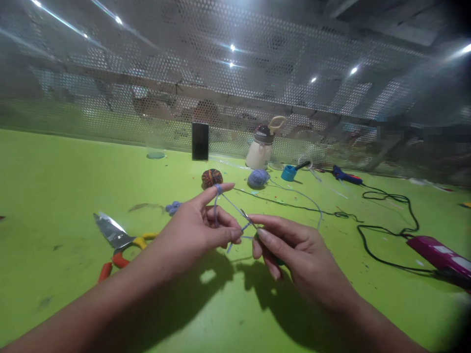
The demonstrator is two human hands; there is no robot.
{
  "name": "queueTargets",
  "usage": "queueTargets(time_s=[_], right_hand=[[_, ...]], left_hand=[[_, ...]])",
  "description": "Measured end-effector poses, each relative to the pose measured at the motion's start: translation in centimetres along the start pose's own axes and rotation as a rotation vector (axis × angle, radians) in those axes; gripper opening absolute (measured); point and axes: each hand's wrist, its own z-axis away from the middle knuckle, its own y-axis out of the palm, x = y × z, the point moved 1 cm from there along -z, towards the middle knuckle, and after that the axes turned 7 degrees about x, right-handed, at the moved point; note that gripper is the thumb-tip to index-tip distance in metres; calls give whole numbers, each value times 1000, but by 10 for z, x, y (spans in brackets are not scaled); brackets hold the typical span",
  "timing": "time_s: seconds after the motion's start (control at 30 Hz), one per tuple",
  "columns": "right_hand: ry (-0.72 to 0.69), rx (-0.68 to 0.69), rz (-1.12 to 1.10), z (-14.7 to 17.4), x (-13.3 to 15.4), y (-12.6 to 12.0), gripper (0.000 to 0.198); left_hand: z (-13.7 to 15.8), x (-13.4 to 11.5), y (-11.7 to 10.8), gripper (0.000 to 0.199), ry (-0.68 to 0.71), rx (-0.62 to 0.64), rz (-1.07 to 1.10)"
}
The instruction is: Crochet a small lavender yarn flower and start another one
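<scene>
My left hand (pixel 206 220) pinches a short piece of blue-purple yarn (pixel 235 236) between thumb and fingers. The strand is wound round its raised index finger and runs down towards the right hand. In my right hand (pixel 287 240) is a crochet hook (pixel 246 215), its thin metal tip meeting the yarn at the left fingertips. Most of the handle is hidden in the palm. Behind the hands lies the blue-purple yarn ball (pixel 258 178), with a loose strand curving out to the right. A dark multicoloured yarn ball (pixel 212 178) rests just beyond the left index finger.
Scissors (pixel 119 240) with red and yellow handles lie left of my forearm, near a small blue-purple yarn piece (pixel 172 208). Farther back stand a phone (pixel 200 141), a bottle (pixel 259 149) and a blue pot (pixel 289 172). Rightward are a glue gun (pixel 346 175) and a corded magenta power strip (pixel 439 252).
</scene>
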Motion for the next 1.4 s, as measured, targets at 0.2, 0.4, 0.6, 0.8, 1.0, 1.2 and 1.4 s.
queueTargets(time_s=[0.2, 0.4, 0.6, 0.8, 1.0, 1.2, 1.4], right_hand=[[74, 57, -109, -4, 0, -5, 29], [127, 107, -158, -3, 0, -7, 31], [140, 176, -114, -1, 3, -12, 35], [133, 174, -99, -3, 3, -12, 36], [149, 183, -92, -2, 2, -13, 35], [137, 173, -32, -1, 3, -12, 36], [85, 159, 166, 0, 7, -13, 36]], left_hand=[[1, -2, -1, 85, -8, 14, 10], [1, 0, -4, 80, -13, 23, 35], [3, 0, -8, 75, -18, 46, 24], [4, 0, -11, 76, -44, 89, 66], [4, -1, -12, 84, -73, 121, 80], [4, -2, -12, 86, -67, 108, 34], [5, -5, -11, 83, -76, 91, 28]])
